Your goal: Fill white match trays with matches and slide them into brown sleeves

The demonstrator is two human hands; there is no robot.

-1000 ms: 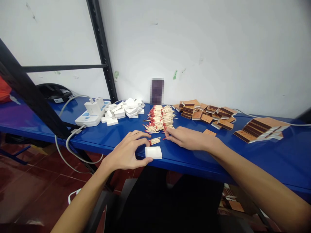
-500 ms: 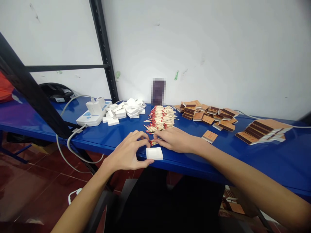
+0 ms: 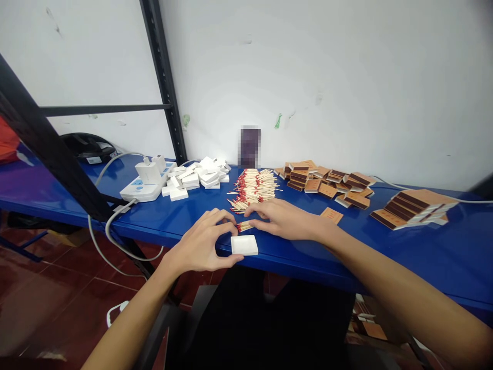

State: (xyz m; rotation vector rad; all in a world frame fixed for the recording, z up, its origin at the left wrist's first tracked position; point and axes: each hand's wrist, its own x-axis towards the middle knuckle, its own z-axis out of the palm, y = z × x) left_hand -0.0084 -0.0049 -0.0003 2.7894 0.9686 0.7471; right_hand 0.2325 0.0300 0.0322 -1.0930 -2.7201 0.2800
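My left hand [image 3: 206, 240] curves around the left end of a white matchbox tray [image 3: 244, 245]. Its thumb rests at the tray's near edge, and its fingertips lie by the far-left corner, against the red heads of a small bunch of matches [image 3: 243, 226]. The tray lies flat at the table's front edge with nothing visible inside. My right hand [image 3: 283, 220] reaches in from the right, its thumb and fingertips at the bare ends of that bunch, just beyond the tray. Behind both hands is a large heap of red-headed matches [image 3: 256, 185].
White trays [image 3: 204, 172] are piled at the back left beside a power strip [image 3: 142, 187] with cables. Orange-brown matchbox sleeves [image 3: 327, 182] lie heaped at the back right. One sleeve [image 3: 332, 215] is near my right wrist, and stacked matchboxes [image 3: 416, 208] stand further right on the blue table [image 3: 385, 257].
My right hand has shifted slightly right along the small bunch, so more of the matchsticks shows. My left hand and the tray hold nearly the same place.
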